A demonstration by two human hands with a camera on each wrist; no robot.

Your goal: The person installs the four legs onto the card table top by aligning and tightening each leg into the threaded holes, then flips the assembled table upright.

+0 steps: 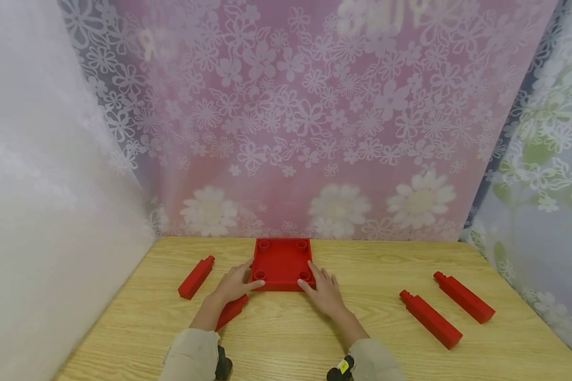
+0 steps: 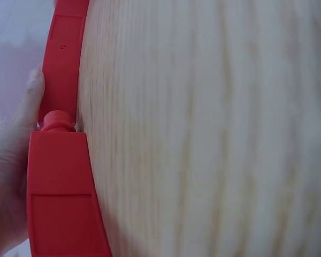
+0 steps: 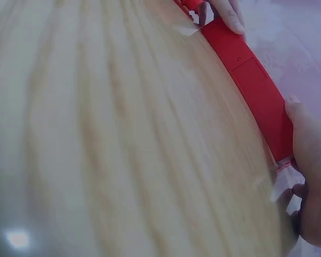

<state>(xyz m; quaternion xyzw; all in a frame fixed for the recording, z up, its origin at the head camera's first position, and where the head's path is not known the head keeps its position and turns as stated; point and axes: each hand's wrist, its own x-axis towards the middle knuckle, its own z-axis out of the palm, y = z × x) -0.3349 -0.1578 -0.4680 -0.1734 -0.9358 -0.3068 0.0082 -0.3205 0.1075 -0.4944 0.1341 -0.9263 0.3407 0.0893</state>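
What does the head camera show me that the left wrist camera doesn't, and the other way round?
Only the head view: four round red sockets at the corners inside the shallow square red tray, and three long, square-sided red pegs, one lying left, two right.

Only the left wrist view: a small dark mark and a recessed rectangle on the tray's side.

Both: the tray, left hand, fourth red peg and pale wooden tabletop.

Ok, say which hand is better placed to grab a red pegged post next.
Probably the left hand: a red pegged post lies close beside it, while the right-side posts lie well away from the right hand.
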